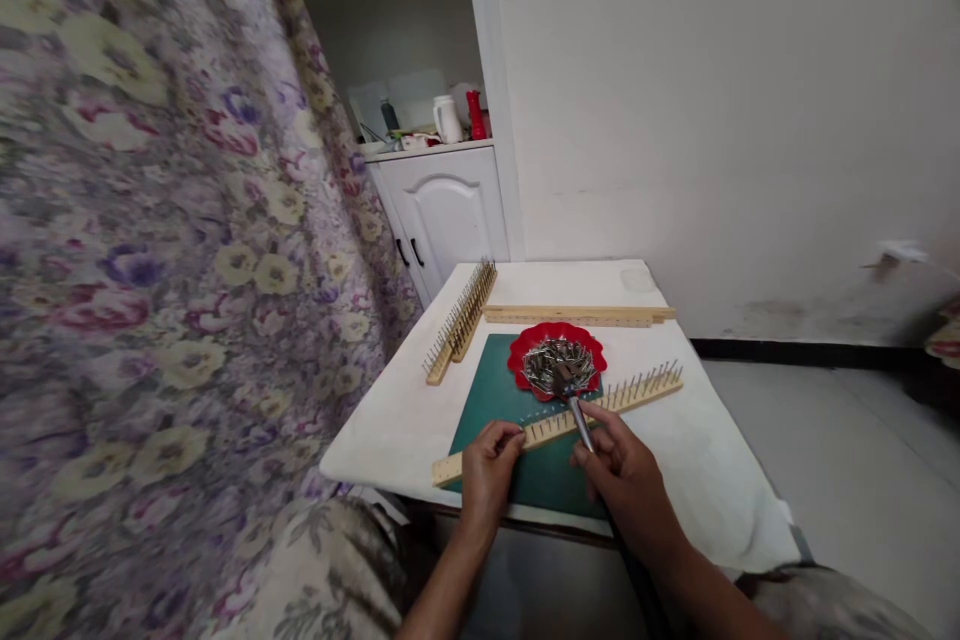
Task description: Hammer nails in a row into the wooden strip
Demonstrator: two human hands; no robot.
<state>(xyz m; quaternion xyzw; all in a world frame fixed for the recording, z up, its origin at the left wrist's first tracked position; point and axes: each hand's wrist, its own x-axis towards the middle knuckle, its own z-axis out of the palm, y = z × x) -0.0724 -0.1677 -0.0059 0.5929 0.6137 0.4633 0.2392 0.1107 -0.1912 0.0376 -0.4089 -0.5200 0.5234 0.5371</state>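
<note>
My left hand [489, 475] is closed in a pinch at a light wooden strip [448, 468]; whatever is between its fingertips is too small to make out. Several nails stand in a row along the strip, from beside my fingertips to its far right end. In my right hand [622, 470] is a hammer [580, 423] with a metal shaft and a dark grip, my index finger stretched along it. The hammer's head is raised in front of a red scalloped bowl [516, 362] full of loose nails. Under the strip lies a green mat [480, 400].
Nail-studded wooden strips [466, 315] lie at the table's left side. More wooden strips [577, 314] lie across the back. A white cloth covers the table [397, 420]. A floral curtain [187, 320] hangs at left, and a white cabinet [450, 210] and wall stand behind.
</note>
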